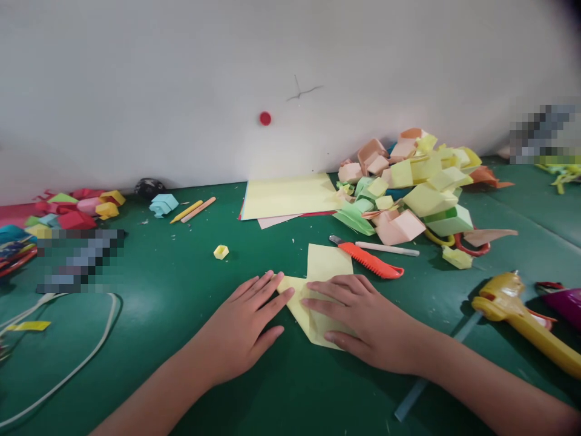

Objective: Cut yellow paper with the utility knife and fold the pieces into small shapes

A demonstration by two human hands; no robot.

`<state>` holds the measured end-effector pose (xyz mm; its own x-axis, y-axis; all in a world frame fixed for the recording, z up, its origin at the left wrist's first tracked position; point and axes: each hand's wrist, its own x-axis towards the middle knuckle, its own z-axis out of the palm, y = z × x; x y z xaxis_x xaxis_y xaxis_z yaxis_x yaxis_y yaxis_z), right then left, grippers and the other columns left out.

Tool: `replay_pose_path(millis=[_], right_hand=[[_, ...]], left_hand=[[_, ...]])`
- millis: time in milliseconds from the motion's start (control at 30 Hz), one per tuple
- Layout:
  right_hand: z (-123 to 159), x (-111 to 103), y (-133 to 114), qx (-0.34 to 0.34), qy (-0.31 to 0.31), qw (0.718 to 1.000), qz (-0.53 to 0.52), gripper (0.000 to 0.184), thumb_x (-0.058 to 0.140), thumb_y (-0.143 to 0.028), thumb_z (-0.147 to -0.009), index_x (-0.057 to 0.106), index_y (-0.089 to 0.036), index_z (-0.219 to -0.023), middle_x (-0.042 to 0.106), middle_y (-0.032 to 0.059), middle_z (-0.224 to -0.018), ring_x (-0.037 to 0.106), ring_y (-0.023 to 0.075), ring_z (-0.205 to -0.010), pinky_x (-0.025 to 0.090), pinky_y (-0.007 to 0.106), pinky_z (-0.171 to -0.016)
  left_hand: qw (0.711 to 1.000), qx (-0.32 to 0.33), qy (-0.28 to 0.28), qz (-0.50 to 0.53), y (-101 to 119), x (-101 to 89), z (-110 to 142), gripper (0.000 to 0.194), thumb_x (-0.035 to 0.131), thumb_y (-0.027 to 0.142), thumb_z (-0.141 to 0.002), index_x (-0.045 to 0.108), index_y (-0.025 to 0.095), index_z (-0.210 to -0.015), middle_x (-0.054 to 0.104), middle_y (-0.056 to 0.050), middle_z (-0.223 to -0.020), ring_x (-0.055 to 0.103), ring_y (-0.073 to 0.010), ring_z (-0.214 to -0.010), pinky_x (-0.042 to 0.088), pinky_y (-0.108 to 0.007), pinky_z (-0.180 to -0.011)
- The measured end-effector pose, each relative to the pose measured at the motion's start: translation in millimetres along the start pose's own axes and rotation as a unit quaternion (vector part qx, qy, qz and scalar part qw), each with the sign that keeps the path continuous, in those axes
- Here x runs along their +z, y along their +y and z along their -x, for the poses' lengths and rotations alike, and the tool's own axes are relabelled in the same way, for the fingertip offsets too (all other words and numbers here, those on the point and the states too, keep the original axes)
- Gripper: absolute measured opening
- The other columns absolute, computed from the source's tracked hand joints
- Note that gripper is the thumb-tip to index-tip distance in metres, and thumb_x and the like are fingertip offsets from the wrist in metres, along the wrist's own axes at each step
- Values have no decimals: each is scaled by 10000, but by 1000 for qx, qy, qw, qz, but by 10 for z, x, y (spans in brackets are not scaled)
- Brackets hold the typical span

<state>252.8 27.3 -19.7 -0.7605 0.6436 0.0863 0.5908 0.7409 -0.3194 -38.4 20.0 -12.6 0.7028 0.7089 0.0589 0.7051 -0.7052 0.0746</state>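
Observation:
A pale yellow sheet of paper, partly folded, lies flat on the green table, with a slanted flap reaching out to the left. My left hand rests with fingers stretched out, its fingertips touching the left corner of that flap. Spread over the middle of the paper, my right hand presses it down and hides part of the folds. Just beyond the right hand lie a red-orange utility knife with its blade tip showing and a whitish pen. A small yellow folded paper piece sits beyond the left hand.
A stack of coloured paper lies by the wall. To its right is a heap of folded and crumpled paper. A yellow glue gun with a glue stick lies right, beside my forearm. A white cable curves at left.

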Motion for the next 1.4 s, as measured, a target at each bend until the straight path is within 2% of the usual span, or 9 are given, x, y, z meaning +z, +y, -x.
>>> replay_pose_path(millis=[367, 733, 1100, 1267, 1400], right_hand=[[1, -12, -11, 1, -5, 1000, -4, 551, 536, -340, -961, 427, -335, -1500, 406, 22, -1578, 413, 340, -1289, 372, 556, -1059], [-2, -10, -8, 7, -7, 1000, 0, 539, 536, -361, -965, 433, -344, -1493, 408, 4, -1578, 411, 335, -1285, 374, 544, -1054], [5, 1, -10, 13, -3, 1000, 6, 538, 538, -366, -962, 443, -347, -1491, 420, 4, -1572, 414, 332, -1284, 384, 530, -1044], [-1, -5, -12, 14, -6, 1000, 4, 584, 537, -360, -962, 384, -353, -1525, 411, -8, -1580, 414, 331, -1275, 393, 532, -1027], [2, 4, -10, 21, -15, 1000, 8, 536, 533, -367, -964, 437, -339, -1491, 387, -23, -1595, 401, 341, -1280, 391, 541, -1018]], left_hand=[[999, -12, -41, -18, 19, -34, 0, 556, 402, 430, -1047, 265, 312, -1573, 264, -79, -1639, 298, -319, -1492, 336, -537, -1137], [999, -7, -25, -26, 42, -27, 15, 568, 405, 448, -1046, 260, 303, -1576, 280, -87, -1633, 324, -329, -1478, 325, -526, -1131], [997, -9, -58, -56, 52, -29, 18, 579, 325, 482, -1060, 229, 261, -1586, 196, -99, -1654, 262, -323, -1505, 301, -531, -1120], [996, 0, -74, -50, 45, -56, 29, 635, 332, 525, -1049, 173, 250, -1599, 151, -113, -1658, 228, -334, -1514, 261, -546, -1138], [997, 0, -75, -35, 39, -78, 39, 652, 351, 541, -1040, 175, 254, -1599, 149, -108, -1659, 243, -340, -1508, 256, -532, -1147]])
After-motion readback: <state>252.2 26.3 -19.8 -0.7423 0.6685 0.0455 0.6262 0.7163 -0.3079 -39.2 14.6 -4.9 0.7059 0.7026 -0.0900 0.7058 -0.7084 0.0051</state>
